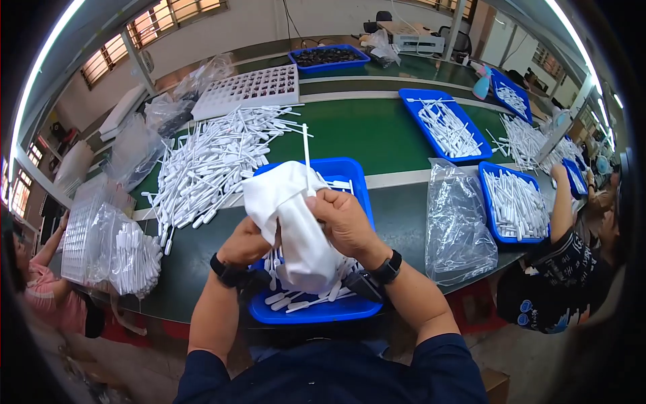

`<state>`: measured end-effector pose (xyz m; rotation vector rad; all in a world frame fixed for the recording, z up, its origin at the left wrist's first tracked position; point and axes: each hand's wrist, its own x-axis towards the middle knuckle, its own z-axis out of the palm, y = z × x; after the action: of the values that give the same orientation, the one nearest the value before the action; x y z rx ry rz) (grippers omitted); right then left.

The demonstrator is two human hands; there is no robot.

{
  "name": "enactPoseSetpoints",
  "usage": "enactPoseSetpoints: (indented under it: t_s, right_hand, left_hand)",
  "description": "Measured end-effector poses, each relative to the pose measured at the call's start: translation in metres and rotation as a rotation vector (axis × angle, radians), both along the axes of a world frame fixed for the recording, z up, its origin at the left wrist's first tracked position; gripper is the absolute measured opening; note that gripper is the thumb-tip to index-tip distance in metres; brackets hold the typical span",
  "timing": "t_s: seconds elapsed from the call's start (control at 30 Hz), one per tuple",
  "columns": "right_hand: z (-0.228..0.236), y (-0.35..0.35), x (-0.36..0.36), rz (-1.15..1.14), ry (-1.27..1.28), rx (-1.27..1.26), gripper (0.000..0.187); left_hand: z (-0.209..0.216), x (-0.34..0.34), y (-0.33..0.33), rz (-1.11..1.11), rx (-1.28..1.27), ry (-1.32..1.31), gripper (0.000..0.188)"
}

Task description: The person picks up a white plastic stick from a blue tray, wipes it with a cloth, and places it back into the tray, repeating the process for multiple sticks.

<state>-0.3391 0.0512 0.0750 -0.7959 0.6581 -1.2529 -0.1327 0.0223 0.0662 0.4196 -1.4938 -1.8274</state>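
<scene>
A white cloth (277, 195) is bunched between my two hands above a blue tray (367, 195). My left hand (245, 244) is closed on the cloth's left side, its fingertips partly hidden by the folds. With bent fingers, my right hand (344, 219) pinches the cloth's right side around a slim white plastic stick (306, 147). The stick's thin end points up out of the cloth, and its lower part is covered. Beneath the hands, several white plastic sticks with thick handles (294, 301) lie in the tray, partly hidden by the cloth.
A large loose pile of white sticks (208, 158) lies left on the green belt (343, 124). Right are filled blue trays (486, 156) and a clear plastic bag (461, 229). A white foam rack (249, 91) stands behind. Co-workers sit left (57, 303) and right (552, 286).
</scene>
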Motion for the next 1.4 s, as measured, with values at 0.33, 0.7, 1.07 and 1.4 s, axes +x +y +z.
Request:
enactPoseSetpoints:
  t_s: [0.33, 0.7, 1.07, 1.4]
  right_hand:
    - [0.000, 0.005, 0.004, -0.110, 0.755, -0.205, 0.015]
    - [0.003, 0.008, 0.007, -0.065, 0.941, -0.656, 0.029]
    - [-0.008, 0.008, 0.006, 0.128, 0.944, -0.475, 0.039]
    - [0.008, 0.008, 0.007, 0.025, 0.763, -0.569, 0.036]
  left_hand:
    - [-0.018, -0.023, -0.011, 0.195, 0.269, 0.175, 0.049]
    - [-0.038, -0.022, -0.002, 0.278, -0.148, -0.229, 0.026]
    - [-0.035, -0.020, -0.002, 0.484, -0.382, -0.255, 0.033]
    - [-0.032, -0.012, -0.002, 0.393, -0.351, -0.340, 0.035]
